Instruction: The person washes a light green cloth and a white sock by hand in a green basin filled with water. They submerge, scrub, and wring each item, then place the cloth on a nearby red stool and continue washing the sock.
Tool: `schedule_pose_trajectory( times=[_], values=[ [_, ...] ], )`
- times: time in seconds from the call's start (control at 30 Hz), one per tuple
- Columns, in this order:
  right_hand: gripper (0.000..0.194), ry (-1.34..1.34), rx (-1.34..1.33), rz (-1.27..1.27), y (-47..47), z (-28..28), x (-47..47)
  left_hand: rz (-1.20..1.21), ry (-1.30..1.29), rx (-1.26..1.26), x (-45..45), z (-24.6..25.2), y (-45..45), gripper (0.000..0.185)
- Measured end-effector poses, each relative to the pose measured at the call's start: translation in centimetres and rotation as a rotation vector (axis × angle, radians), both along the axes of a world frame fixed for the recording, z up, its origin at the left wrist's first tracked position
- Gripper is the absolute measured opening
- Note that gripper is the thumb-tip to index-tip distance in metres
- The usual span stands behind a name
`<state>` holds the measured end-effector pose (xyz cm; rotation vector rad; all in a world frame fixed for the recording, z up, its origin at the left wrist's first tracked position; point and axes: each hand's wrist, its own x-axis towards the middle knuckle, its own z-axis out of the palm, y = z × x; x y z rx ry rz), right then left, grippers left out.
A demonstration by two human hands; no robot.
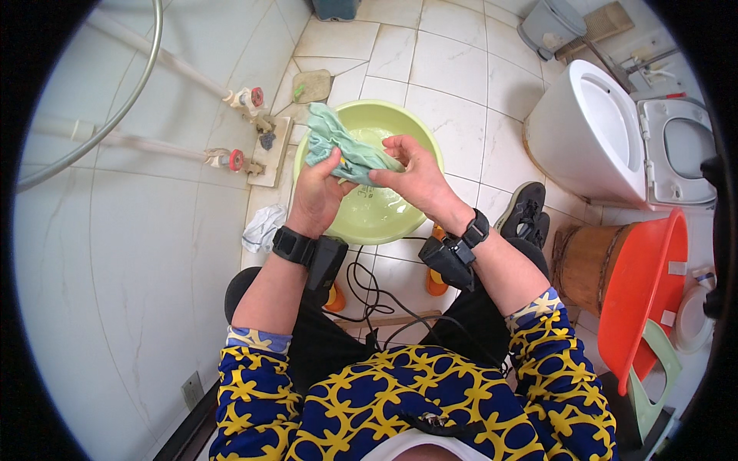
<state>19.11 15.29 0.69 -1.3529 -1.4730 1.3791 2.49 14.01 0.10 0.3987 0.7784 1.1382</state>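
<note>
A wet, light green piece of cloth [346, 147] with a gathered edge is stretched between my two hands, above a pale green plastic basin [429, 135] that holds clear water. My left hand [317, 193] grips its near left part, thumb on top. My right hand [415, 176] pinches the right end between thumb and fingers. A small dark and yellow mark shows on the cloth near my left thumb. Left of the basin, a crumpled white cloth [264, 227] lies on the tiled floor. Each wrist carries a strapped black device.
Black cables [369, 288] loop between my feet below the basin. Pipes with red valves [236, 160] come off the left wall. At right are a toilet [582, 132], black shoes [523, 213], a wooden bucket [588, 265] and an upright orange basin [640, 305]. A drain cover [311, 86] lies beyond.
</note>
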Motion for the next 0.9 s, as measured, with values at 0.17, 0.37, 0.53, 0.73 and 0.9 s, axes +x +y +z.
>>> schedule_pose_trajectory(
  times=[0.17,0.37,0.53,0.73,0.9],
  values=[
    [0.042,-0.119,0.129,0.043,0.3,0.2,-0.2,-0.114,0.088,0.025,0.1,0.3,-0.1,0.038],
    [0.019,0.074,-0.045,-0.052,1.1,0.2,0.1,-0.112,0.076,0.075,0.3,0.8,-0.2,0.046],
    [0.02,0.221,-0.132,-0.214,1.6,0.7,0.3,-0.046,0.027,0.084,-0.1,1.0,0.2,0.047],
    [0.024,0.398,-0.249,-0.264,1.7,1.6,0.5,0.015,-0.037,0.091,-0.3,1.2,0.2,0.045],
    [0.02,0.477,-0.256,-0.302,2.0,1.5,0.9,0.078,0.004,0.134,-0.4,1.3,0.4,0.047]
  ],
)
